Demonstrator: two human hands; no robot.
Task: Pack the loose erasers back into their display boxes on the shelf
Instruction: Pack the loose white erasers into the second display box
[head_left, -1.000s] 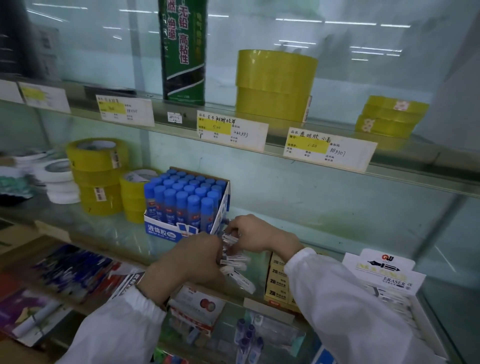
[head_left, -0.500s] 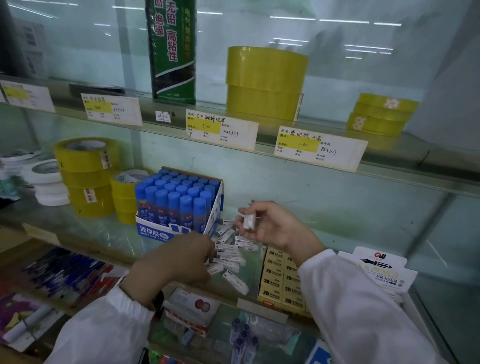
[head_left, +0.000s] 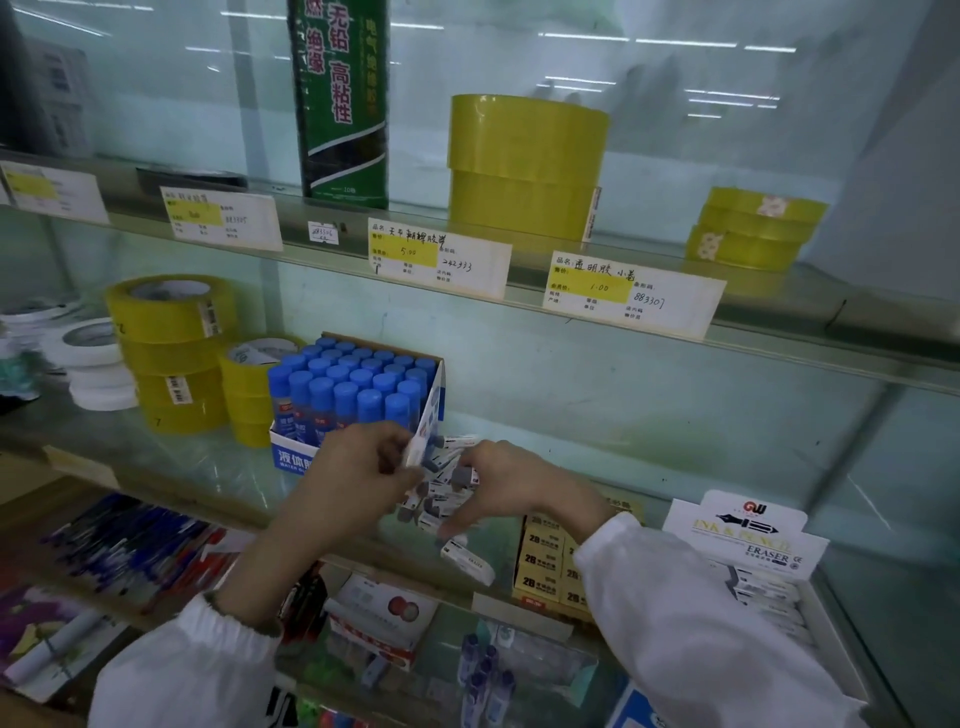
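Note:
A heap of loose erasers (head_left: 441, 506) in white sleeves with grey ends lies on the glass shelf (head_left: 649, 462), right of the blue glue box. My left hand (head_left: 348, 483) holds one white eraser (head_left: 415, 449) upright at the heap's left edge. My right hand (head_left: 506, 483) reaches down into the heap, its fingers curled around an eraser with a grey end. One eraser (head_left: 467, 561) lies apart near the shelf's front edge. The white eraser display box (head_left: 748, 551), marked ERASER, stands at the right with several erasers in it.
A box of blue-capped glue bottles (head_left: 358, 400) stands just behind my left hand. Yellow tape rolls (head_left: 171, 353) and white rolls (head_left: 93, 364) fill the shelf's left. Yellow 2B eraser boxes (head_left: 550, 566) sit by my right wrist. Price labels line the upper shelf (head_left: 779, 332).
My right hand, raised with one eraser half a second ago, has come down into the heap. My left hand has lifted an eraser up beside the glue box.

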